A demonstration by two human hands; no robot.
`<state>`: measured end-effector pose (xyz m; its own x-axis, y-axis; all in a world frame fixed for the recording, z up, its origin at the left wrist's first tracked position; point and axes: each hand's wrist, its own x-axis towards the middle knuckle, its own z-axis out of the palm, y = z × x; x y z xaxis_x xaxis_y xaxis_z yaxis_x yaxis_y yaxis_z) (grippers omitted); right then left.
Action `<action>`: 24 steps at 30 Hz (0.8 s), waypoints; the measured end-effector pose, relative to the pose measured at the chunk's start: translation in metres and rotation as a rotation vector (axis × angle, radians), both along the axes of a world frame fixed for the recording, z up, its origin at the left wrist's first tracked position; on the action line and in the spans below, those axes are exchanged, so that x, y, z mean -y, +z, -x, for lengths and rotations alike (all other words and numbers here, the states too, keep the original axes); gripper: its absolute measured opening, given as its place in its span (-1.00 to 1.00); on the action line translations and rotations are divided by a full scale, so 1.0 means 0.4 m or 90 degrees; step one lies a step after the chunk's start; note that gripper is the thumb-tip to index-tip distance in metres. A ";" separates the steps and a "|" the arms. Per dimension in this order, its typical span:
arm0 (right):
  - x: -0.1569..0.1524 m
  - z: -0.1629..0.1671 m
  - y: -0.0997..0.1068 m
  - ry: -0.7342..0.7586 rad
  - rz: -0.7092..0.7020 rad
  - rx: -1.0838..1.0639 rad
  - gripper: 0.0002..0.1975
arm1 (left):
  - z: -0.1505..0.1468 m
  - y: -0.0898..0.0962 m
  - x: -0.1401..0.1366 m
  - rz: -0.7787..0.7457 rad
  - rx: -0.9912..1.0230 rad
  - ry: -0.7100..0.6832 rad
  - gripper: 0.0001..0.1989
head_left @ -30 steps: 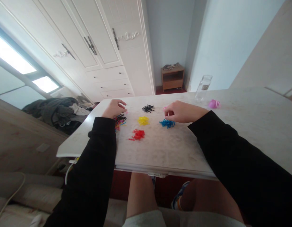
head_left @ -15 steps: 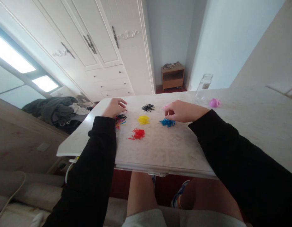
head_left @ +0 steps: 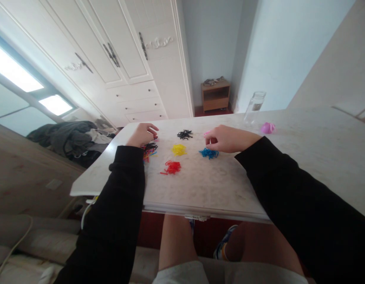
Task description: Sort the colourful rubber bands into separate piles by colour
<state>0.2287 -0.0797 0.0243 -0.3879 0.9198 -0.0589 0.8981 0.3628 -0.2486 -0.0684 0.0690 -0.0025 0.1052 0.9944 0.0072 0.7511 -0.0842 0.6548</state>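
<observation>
My left hand (head_left: 141, 134) is at a mixed pile of small coloured rubber bands (head_left: 149, 149), its fingers apart. A small dark and pinkish bit shows by its fingertips; whether it is held, I cannot tell. Over the blue rubber bands (head_left: 209, 153) is my right hand (head_left: 222, 138), fingers curled together in a pinch. What they grip is hidden. Some pink bands (head_left: 206, 133) peek out behind that hand. Between the hands lie separate heaps of black rubber bands (head_left: 185, 134), yellow rubber bands (head_left: 179, 150) and red rubber bands (head_left: 172, 167).
A clear glass bottle (head_left: 255, 107) stands at the far right of the white table (head_left: 206, 185), with a pink-purple object (head_left: 268, 127) beside it. Dark clothes (head_left: 66, 140) are heaped beyond the left side. A white wardrobe (head_left: 135, 79) and a small wooden cabinet (head_left: 215, 96) are behind.
Both hands stay almost in place, with only a slight shift of the left fingertips. The heaps look the same.
</observation>
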 end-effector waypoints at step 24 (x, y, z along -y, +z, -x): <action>0.002 0.002 0.003 -0.010 0.017 0.002 -0.79 | 0.001 0.004 -0.005 0.022 -0.055 -0.033 -0.65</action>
<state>0.2277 -0.0806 0.0255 -0.3733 0.9238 -0.0848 0.9043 0.3420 -0.2554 -0.0688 0.0710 -0.0011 0.1547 0.9872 -0.0374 0.7998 -0.1029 0.5914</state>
